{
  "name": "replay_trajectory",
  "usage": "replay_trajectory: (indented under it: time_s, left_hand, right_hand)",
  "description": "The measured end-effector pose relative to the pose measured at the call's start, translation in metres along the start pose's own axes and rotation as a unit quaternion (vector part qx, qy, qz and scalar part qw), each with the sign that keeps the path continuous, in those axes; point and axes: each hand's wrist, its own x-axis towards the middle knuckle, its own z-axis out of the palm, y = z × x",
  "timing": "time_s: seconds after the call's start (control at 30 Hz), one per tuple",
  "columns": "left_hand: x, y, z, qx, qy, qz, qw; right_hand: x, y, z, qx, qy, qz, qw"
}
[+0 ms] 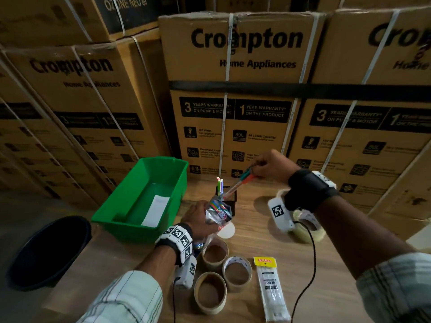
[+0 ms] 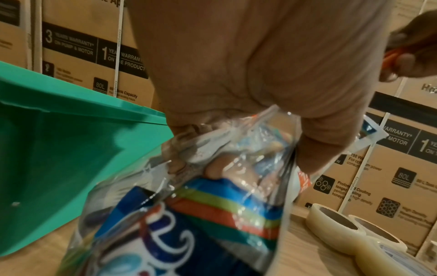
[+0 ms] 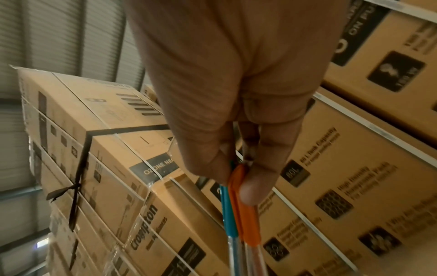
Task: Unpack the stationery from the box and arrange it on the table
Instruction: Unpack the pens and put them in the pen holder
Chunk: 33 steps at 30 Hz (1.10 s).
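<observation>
Nearest you on the wooden desk [image 1: 326, 306], three brown tape rolls [image 1: 236, 273] sit clustered beside a flat white packet [image 1: 271, 292] with a yellow header, both on the near side of the black pen holder [image 1: 231, 198]. Your left hand [image 1: 198, 217] sits just in front of that holder, its fingers [image 2: 212, 168] clamped around the neck of a crumpled clear plastic pen pouch [image 2: 189, 224] printed in blue with coloured stripes. To the right of the holder, clear tape rolls [image 2: 350, 229] rest on the desk, partly hidden in the head view under your right wrist. The holder itself already carries a few pens [image 1: 219, 184] standing upright with pale caps. Above and just right of it, your right hand [image 1: 272, 165] is raised, its fingers [image 3: 255, 184] pinched together on the capped ends of a teal pen [image 3: 228, 209] and an orange pen [image 3: 248, 220], their clear barrels slanting down towards the holder's mouth. Left of the holder stands the green plastic box [image 1: 130, 220], a white slip of paper [image 1: 155, 212] lying on its floor. Behind the holder, strapped Crompton cartons [image 1: 235, 89] are stacked like a wall.
</observation>
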Motion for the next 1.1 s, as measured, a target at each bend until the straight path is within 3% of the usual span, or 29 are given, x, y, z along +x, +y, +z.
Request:
replay_trajectory:
  time_s: [0.1,0.23,0.63,0.9,1.1]
  left_hand:
    - [0.003,-0.001,-0.008,0.016,-0.007,0.008,1.000]
    - [0.013,-0.009,-0.006,-0.005,-0.043,0.002,0.999]
    - [0.026,-0.034,-0.004,-0.023,-0.044,0.065,0.997]
    - [0.037,-0.040,-0.009,-0.044,-0.090,0.033,0.994]
    - [0.036,-0.033,-0.012,-0.044,-0.100,0.030,0.994]
  right_hand:
    - [0.018,-0.015,-0.015,-0.029,0.051,-0.013,0.998]
    - [0.043,-0.013,0.003,-0.122,0.104,0.001,0.987]
    - [0.090,0.041,0.076,-0.167,0.055,0.108,0.978]
    - [0.108,0.057,0.095,-0.274,-0.031,0.132,0.952]
    - [0.097,0.067,0.096,-0.235,0.064,0.142,0.960]
